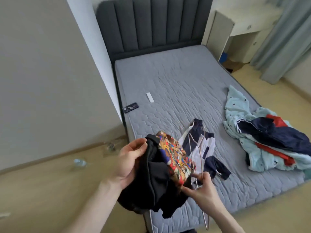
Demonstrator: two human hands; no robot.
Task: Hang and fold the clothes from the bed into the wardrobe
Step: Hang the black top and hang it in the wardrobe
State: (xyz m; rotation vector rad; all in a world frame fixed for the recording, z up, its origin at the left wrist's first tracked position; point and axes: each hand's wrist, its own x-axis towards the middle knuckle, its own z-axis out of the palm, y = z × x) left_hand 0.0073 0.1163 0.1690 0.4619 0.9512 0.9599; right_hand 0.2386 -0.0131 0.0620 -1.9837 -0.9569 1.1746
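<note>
Clothes in our hands come first: we hold a black garment (pixel 156 185) with a bright patterned panel (pixel 175 158) above the near left corner of the bed (pixel 176 84). Our left hand (pixel 129 162) curls its fingers and thumb round the black cloth at its upper left edge. Our right hand (pixel 203 190) pinches a thin wire hanger (pixel 198 158) between thumb and fingers, just at the garment's right side; the hanger's upper part rises past the patterned panel and its lower part hangs below our wrist. On the mattress just beyond the hanger lies a navy and white garment (pixel 205 148). At the right edge of the bed sits a heap of clothes (pixel 262 138), pale blue, navy and red. Farther left on the mattress lie a white remote (pixel 150 97) and a dark phone (pixel 131 107). On the floor at left stands a clear bottle (pixel 80 163).
</note>
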